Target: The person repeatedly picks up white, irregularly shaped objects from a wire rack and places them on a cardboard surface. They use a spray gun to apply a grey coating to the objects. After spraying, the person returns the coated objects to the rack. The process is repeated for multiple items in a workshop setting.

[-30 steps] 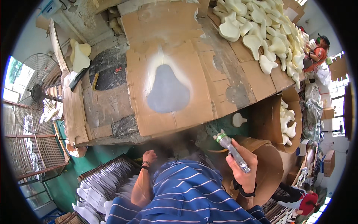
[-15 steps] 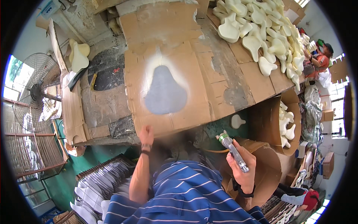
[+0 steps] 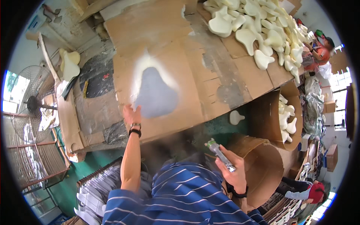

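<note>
My right hand (image 3: 233,169) is wrapped round a silver spray gun (image 3: 222,156) with a green ring near its nozzle, held up in front of the table's near edge. My left hand (image 3: 132,115), fingers apart and holding nothing, reaches over the near left part of a cardboard sheet (image 3: 187,101). Just right of its fingers is a grey saddle-shaped patch (image 3: 156,93) with a whitish sprayed halo; I cannot tell whether it is a pad or a mark on the sheet.
Cream foam saddle pads (image 3: 245,37) are heaped at the far right. Pads fill a cardboard box (image 3: 296,138); beside it is an open cardboard drum (image 3: 258,172). A fan (image 3: 35,105) stands left, a rack of grey saddles (image 3: 99,183) below. Two people (image 3: 321,52) work at the right.
My left hand has reached forward and left over the sheet, and its fingers have spread. The right hand with the spray gun has shifted slightly left. The view has turned a little.
</note>
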A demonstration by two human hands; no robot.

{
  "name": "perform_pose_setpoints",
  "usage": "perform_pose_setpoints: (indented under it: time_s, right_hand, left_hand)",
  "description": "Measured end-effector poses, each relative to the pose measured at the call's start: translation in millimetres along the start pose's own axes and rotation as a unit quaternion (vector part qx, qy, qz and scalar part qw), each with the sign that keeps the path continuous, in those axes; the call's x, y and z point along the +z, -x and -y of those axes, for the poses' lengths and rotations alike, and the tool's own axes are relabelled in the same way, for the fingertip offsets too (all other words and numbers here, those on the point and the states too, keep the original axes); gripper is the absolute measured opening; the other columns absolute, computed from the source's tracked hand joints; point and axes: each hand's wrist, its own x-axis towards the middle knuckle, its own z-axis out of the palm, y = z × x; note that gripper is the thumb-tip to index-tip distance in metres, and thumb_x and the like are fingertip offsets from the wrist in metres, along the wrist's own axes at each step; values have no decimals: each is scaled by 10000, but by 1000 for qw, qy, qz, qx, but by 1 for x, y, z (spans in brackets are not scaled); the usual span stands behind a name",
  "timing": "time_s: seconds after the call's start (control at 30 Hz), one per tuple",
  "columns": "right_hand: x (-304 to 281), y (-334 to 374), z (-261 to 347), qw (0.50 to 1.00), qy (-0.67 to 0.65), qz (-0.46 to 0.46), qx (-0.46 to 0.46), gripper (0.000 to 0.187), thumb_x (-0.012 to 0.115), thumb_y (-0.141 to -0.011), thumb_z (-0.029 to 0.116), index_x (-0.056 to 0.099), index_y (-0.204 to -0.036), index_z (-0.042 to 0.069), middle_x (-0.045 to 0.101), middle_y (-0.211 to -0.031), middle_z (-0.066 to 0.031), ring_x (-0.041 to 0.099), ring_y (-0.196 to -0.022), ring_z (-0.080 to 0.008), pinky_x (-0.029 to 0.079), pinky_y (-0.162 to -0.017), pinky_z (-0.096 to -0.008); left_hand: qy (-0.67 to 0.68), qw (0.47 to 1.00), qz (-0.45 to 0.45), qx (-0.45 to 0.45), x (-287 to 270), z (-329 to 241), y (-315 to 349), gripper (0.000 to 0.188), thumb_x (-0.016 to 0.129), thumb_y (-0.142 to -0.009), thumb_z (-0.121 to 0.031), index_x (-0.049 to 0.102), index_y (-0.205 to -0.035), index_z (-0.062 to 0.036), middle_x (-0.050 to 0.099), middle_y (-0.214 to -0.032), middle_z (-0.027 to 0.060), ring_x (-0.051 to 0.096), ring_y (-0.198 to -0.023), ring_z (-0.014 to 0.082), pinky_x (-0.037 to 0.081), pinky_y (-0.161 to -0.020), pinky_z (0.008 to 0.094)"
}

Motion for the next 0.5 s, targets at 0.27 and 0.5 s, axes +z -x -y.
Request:
perform_pose_setpoints:
  time_s: [0.27, 0.5]
  right_hand:
    - [14, -108, -71, 991, 102, 45, -68, 596, 694, -828, 96, 480, -1367, -40, 629, -1031, -256, 614, -968, -446, 497, -838, -469]
    - [103, -309, -145, 955, 269, -25, -123, 748, 750, -821, 195, 373, -1430, -22, 438, -1363, -298, 418, -1281, -517, 489, -927, -550]
  left_hand:
    - [321, 918, 187, -141, -23, 80, 131, 238, 662, -923, -154, 601, -1108, -17, 578, -766, 23, 533, -547, 93, 439, -480, 247]
    - [300, 885, 58, -352, -89, 177, 269, 209, 685, -908, -123, 597, -1078, -38, 601, -798, 42, 563, -565, 113, 487, -471, 256]
